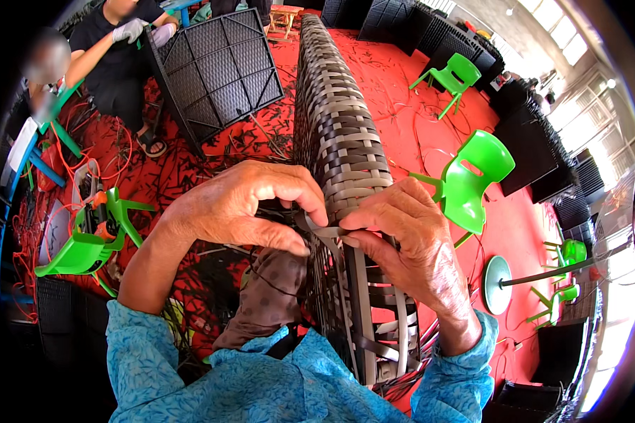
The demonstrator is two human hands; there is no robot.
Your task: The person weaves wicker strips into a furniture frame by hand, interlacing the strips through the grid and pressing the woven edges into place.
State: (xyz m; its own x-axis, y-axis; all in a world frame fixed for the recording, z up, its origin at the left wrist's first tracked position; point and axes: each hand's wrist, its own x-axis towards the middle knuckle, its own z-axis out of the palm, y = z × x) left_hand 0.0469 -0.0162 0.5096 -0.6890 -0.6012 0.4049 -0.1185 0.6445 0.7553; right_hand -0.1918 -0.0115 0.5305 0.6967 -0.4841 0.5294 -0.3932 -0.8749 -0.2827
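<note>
A long woven wicker panel (pixel 346 134) in brown and grey strips runs away from me, its near end an unfinished frame with loose strips. At its near top edge my right hand (pixel 409 240) pinches a flat grey weaving strip (pixel 326 231) between thumb and forefinger. My left hand (pixel 243 208) is on the panel's left side, thumb and forefinger apart, the forefinger's tip beside the strip's curled part. Its other fingers are partly hidden behind the forefinger.
Green chairs (pixel 478 169) stand on the red floor (pixel 402 92) to the right; another green chair (pixel 85 250) holds tools at left. A gloved co-worker (pixel 120 63) handles a black woven panel (pixel 219 70). Cables, strip scraps and a fan with a round base (pixel 497 285) are around.
</note>
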